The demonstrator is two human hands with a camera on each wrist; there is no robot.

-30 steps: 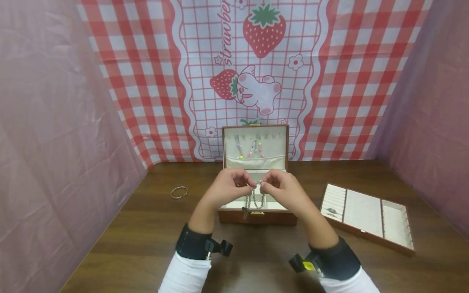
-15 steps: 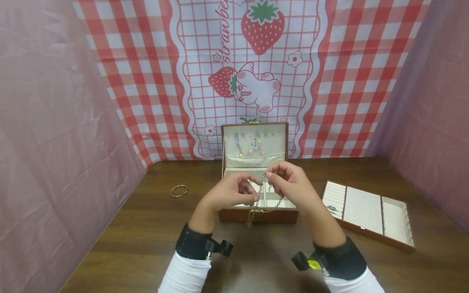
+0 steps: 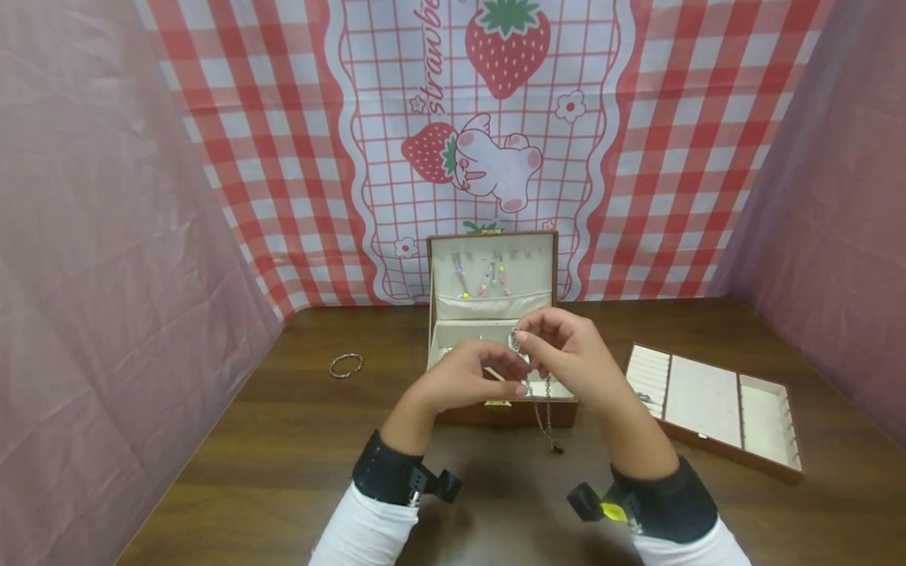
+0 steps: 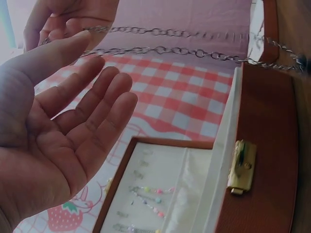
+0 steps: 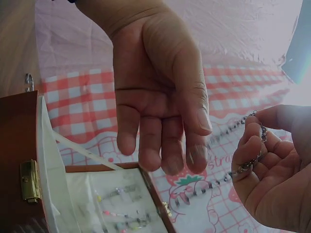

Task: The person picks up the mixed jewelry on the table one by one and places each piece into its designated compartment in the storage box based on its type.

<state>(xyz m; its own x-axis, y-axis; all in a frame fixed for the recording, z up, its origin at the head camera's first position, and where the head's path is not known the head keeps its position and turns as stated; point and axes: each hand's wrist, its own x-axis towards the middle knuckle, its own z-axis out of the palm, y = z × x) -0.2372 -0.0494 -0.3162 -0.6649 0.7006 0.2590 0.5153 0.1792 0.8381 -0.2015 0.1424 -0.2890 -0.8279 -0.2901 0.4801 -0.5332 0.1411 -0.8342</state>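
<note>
pinching a silver chain point(image 4: 170, 50) between thumb and fingertips, the right hand point(image 3: 572, 360) is raised, with two strands falling from its grip; the left hand point(image 3: 473, 373) lies close by with its fingers loosely spread and clasping nothing, its thumb near the links, though whether it touches them i cannot tell; the chain hangs before the open box in the head view, its lower end, with a small dark piece point(image 3: 557, 450) on it, dropping past the front edge; both wrists wear black bands point(image 3: 385, 473) over white sleeves point(image 3: 364, 528); the brown box point(image 3: 460, 414) has a gold clasp point(image 3: 498, 405) on its front and pale lining inside; its lid point(image 3: 527, 275) is raised at the back, with colourful beaded strands point(image 4: 158, 200) hanging above a fabric pocket point(image 3: 493, 307); out to the left a silver bracelet point(image 3: 341, 376) lies on the dark wooden table point(image 3: 269, 456); to the right rests a divided tray point(image 3: 708, 397), set at an angle, with something small and metallic point(image 3: 642, 398) in its ridged section; behind everything hangs a red-and-white checked cloth point(image 3: 283, 118) printed with strawberries, flanked by pink curtains point(image 3: 127, 236).
</note>
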